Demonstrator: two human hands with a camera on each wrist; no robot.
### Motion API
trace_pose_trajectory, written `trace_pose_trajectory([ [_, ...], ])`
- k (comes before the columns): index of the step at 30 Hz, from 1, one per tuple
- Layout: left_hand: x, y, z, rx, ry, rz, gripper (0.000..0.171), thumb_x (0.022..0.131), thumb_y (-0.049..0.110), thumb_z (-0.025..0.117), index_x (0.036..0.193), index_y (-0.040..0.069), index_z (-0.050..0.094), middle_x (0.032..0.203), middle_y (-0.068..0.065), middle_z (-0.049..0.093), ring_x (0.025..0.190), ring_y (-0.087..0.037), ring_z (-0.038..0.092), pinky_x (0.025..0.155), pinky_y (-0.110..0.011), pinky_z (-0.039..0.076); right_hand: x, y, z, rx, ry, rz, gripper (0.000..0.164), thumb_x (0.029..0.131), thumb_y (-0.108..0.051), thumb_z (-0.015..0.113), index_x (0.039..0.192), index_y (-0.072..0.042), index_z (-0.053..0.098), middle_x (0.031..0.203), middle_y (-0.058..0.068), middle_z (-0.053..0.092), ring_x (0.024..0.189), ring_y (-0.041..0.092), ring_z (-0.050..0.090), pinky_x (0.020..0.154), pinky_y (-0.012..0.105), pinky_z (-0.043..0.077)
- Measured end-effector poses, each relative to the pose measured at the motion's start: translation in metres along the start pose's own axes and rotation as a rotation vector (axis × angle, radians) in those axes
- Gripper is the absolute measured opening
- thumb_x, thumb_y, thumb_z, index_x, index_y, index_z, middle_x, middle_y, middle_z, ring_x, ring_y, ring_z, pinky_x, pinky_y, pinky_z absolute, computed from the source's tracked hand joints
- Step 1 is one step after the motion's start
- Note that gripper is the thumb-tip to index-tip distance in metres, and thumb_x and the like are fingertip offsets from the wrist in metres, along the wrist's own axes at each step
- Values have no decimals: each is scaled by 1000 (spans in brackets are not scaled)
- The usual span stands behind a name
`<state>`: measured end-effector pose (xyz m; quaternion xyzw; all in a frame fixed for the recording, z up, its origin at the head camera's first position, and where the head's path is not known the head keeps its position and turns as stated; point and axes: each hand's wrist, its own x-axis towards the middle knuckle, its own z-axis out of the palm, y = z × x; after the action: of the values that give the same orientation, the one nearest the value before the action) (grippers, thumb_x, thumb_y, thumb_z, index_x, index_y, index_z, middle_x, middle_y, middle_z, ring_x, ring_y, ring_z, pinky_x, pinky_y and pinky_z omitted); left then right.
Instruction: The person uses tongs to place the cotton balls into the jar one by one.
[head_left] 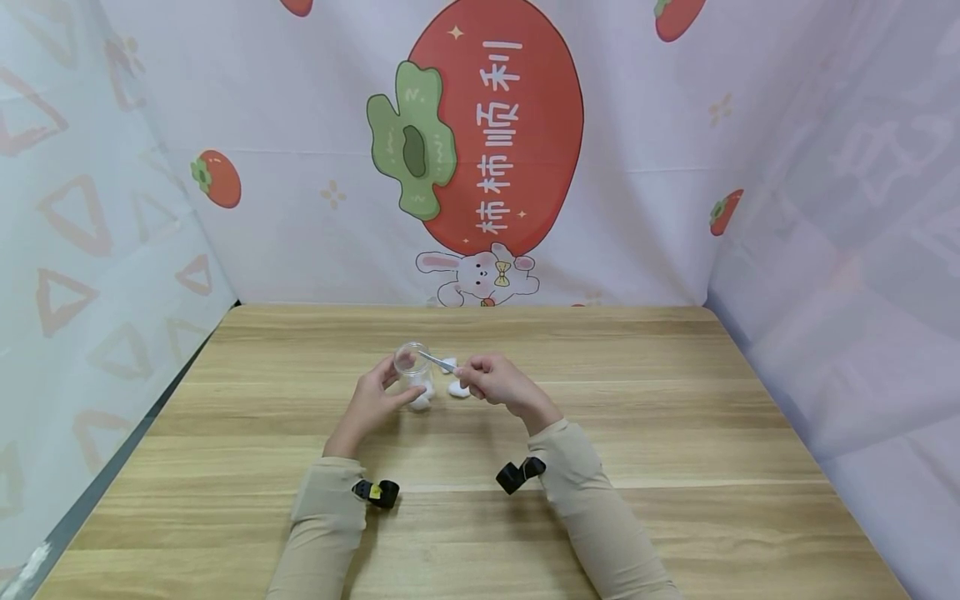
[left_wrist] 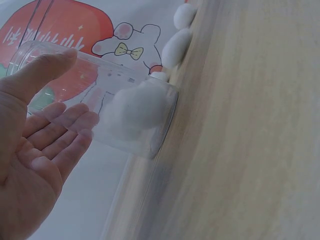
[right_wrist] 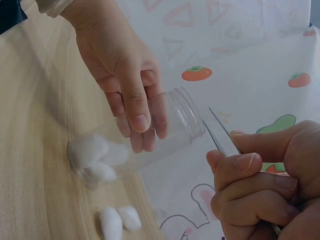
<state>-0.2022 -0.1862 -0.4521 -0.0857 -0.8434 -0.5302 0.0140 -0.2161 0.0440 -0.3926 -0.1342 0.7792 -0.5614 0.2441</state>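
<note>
A clear, open-mouthed jar [head_left: 412, 377] stands on the table with several white cotton balls [right_wrist: 92, 152] at its bottom. My left hand [head_left: 375, 402] grips the jar's side, thumb on one face and fingers round the other. Metal tweezers [right_wrist: 222, 137] are pinched in my right hand [head_left: 497, 383], their tips beside the jar's rim, slightly apart with nothing between them. Behind the jar's right side lie two loose cotton balls, a nearer one [head_left: 459, 389] and a farther one [head_left: 448, 365].
The wooden table [head_left: 637, 400] runs back to a cloth backdrop [head_left: 637, 233] printed with persimmons and a rabbit. Cloth also hangs along both sides. A black wrist camera [head_left: 385, 494] sits on the left sleeve and another camera [head_left: 512, 477] on the right.
</note>
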Motion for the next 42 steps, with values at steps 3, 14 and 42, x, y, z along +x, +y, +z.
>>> trace_pose_trajectory([
  [3, 0, 0, 0, 2, -1, -3, 69, 84, 17, 75, 142, 1, 42, 141, -24, 52, 133, -39, 50, 115, -44, 42, 0, 0, 0, -6, 1, 8, 25, 99, -17, 51, 80, -2, 56, 54, -5, 42, 45, 5, 26, 41, 16, 20],
  [14, 0, 1, -1, 28, 2, -3, 70, 84, 19, 75, 142, 0, 42, 140, -25, 53, 132, -40, 51, 115, -45, 43, -3, -1, 0, 6, 0, 26, 25, 100, -20, 51, 80, -5, 55, 55, -5, 42, 46, 5, 26, 41, 16, 20],
  [42, 0, 0, 0, 24, 5, 28, 68, 83, 15, 76, 140, -1, 43, 139, -23, 54, 131, -38, 52, 114, -44, 44, -15, 8, -14, 37, 34, 21, 25, 100, -20, 49, 84, -2, 56, 56, -5, 42, 46, 5, 26, 40, 16, 20],
])
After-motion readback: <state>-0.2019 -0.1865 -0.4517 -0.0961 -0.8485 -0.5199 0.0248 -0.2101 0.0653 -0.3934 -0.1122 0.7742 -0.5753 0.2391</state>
